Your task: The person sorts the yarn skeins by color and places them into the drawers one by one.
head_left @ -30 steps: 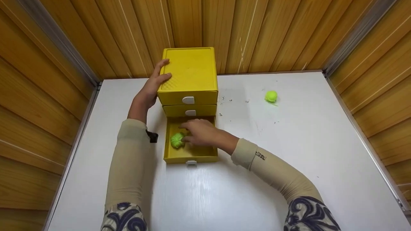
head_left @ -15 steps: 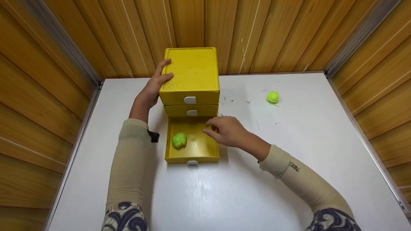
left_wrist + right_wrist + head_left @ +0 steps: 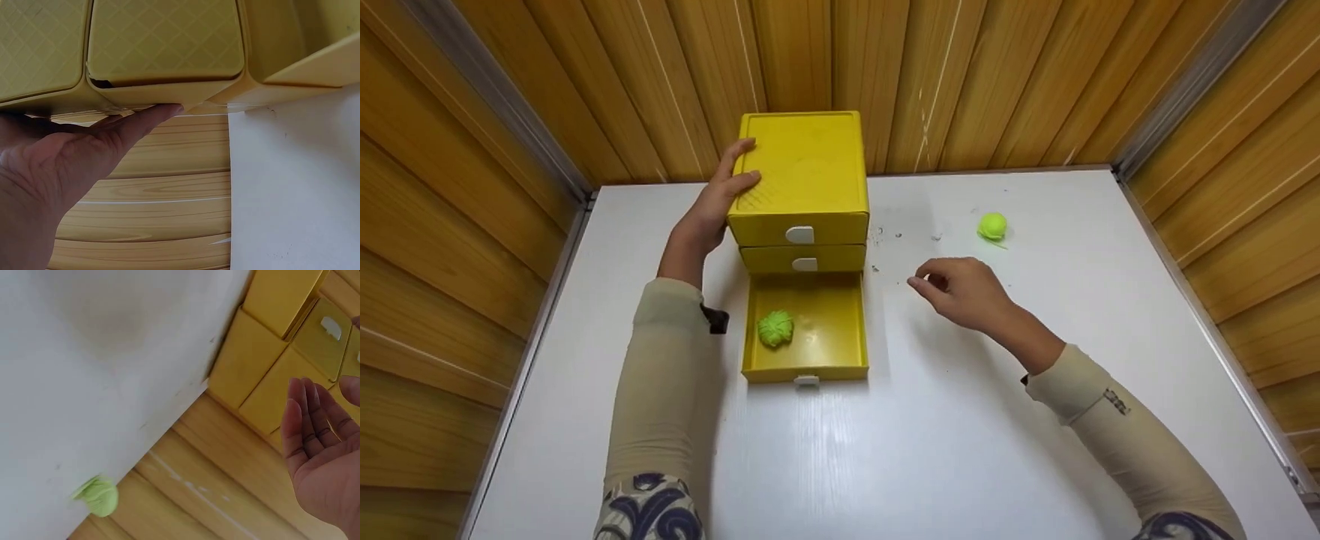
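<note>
A yellow drawer cabinet [image 3: 802, 161] stands at the back of the table, its bottom drawer [image 3: 829, 315] pulled out. A fuzzy green yarn ball [image 3: 775, 328] lies in that drawer, toward its left side. My left hand [image 3: 714, 206] rests against the cabinet's left side, with fingertips over the top edge. The left wrist view has its fingers lying nearly straight along the wall. My right hand [image 3: 964, 292] hovers over the table to the right of the drawer, fingers loosely bent, palm bare in the right wrist view. Farther back on the right lies a second yarn ball [image 3: 992, 226].
The white table [image 3: 825, 457] carries small dark specks near the cabinet. Wood-look panels [image 3: 960, 82] enclose it at the back and both sides, with metal strips along the corners. The upper two drawers, with white pulls [image 3: 799, 235], are pushed in.
My right hand has lifted away from the yarn ball in the drawer and moved right, out over the table toward the other ball. The left hand stays on the cabinet.
</note>
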`<state>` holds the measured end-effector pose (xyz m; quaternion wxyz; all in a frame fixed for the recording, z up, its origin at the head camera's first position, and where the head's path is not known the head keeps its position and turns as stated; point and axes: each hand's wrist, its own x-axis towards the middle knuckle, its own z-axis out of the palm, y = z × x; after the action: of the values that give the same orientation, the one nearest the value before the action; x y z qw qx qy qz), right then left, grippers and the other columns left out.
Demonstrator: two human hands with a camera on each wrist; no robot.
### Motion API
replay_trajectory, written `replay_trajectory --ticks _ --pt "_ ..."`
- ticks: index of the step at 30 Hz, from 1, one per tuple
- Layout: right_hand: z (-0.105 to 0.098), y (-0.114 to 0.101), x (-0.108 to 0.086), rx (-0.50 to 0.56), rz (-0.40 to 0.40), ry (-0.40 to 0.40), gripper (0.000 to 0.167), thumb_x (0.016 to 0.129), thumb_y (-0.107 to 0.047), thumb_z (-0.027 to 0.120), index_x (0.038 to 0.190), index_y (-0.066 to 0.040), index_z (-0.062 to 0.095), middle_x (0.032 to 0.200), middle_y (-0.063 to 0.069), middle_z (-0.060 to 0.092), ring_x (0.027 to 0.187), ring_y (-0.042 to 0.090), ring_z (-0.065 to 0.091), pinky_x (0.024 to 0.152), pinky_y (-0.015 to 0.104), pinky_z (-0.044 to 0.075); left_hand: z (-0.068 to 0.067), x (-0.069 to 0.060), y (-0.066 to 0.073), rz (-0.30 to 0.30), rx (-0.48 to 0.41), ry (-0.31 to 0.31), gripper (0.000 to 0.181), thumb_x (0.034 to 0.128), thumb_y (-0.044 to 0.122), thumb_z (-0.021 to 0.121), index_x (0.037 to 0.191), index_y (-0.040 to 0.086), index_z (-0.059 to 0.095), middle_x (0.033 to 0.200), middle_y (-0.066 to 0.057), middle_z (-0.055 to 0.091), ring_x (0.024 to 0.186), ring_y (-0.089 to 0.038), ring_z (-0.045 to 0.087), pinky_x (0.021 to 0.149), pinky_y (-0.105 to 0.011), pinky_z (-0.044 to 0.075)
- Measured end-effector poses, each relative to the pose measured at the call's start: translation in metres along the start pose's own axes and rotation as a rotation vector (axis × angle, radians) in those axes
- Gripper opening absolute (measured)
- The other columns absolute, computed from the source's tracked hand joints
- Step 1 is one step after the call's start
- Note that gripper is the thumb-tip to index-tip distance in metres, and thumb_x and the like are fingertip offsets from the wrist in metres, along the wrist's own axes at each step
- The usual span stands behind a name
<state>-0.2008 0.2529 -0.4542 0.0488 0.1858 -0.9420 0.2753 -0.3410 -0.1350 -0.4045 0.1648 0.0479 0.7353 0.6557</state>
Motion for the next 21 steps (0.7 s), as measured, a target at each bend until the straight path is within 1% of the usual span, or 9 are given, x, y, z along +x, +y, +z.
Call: replay_trajectory --ticks 5,9,12,15,18,21 --pt "-0.003 0.023 -0.002 0.024 0.127 -0.007 0.024 0.103 -0.035 0.07 0.106 -0.013 0.08 0.09 0.008 0.078 0.077 0.02 0.067 0.072 0.035 0.05 -0.001 -0.001 0.0 0.009 -0.007 -0.005 0.062 0.1072 0.038 0.05 0.159 0.056 0.023 0.18 0.0 -0.004 0.159 -0.03 0.028 0.128 -0.049 0.035" --pt "-0.004 0.045 0.001 0.033 0.214 0.012 0.032 0.103 -0.036 0.07 0.119 -0.009 0.077 0.101 0.014 0.078 0.085 0.027 0.071 0.074 0.036 0.05 -0.002 -0.003 -0.002 0.004 -0.002 -0.001 0.061 0.1075 0.038 0.049 0.16 0.056 0.022 0.181 0.001 -0.005 0.158 -0.03 0.03 0.127 -0.049 0.037" --pt "-0.006 0.065 0.005 0.038 0.28 0.018 0.041 0.104 -0.037 0.068 0.13 -0.006 0.072 0.111 0.018 0.077 0.094 0.032 0.074 0.08 0.042 0.053 -0.002 -0.004 -0.003 0.003 0.0 0.0 0.062 0.1073 0.039 0.049 0.16 0.055 0.022 0.181 0.001 -0.005 0.157 -0.03 0.031 0.126 -0.047 0.039" --pt "-0.011 0.085 0.009 0.041 0.354 0.018 0.049 0.104 -0.039 0.066 0.139 -0.003 0.066 0.119 0.023 0.074 0.105 0.038 0.072 0.088 0.05 0.054 -0.002 -0.005 -0.004 0.001 -0.004 0.004 0.062 0.1067 0.039 0.05 0.16 0.056 0.022 0.181 0.001 -0.006 0.155 -0.03 0.033 0.125 -0.047 0.04" --pt "-0.016 0.106 0.012 0.043 0.435 0.031 0.058 0.105 -0.041 0.064 0.147 -0.001 0.058 0.127 0.027 0.069 0.114 0.043 0.067 0.095 0.056 0.052 -0.002 -0.005 -0.005 0.004 -0.006 0.006 0.063 0.1066 0.039 0.05 0.16 0.056 0.021 0.181 0.001 -0.005 0.157 -0.031 0.031 0.126 -0.048 0.038" --pt "-0.02 0.128 0.014 0.044 0.512 0.03 0.069 0.104 -0.043 0.064 0.155 0.001 0.046 0.135 0.031 0.063 0.122 0.047 0.062 0.101 0.06 0.05 -0.001 -0.004 -0.005 0.005 -0.002 0.006 0.063 0.1066 0.039 0.05 0.161 0.055 0.021 0.181 0.0 -0.005 0.159 -0.03 0.028 0.128 -0.049 0.035"
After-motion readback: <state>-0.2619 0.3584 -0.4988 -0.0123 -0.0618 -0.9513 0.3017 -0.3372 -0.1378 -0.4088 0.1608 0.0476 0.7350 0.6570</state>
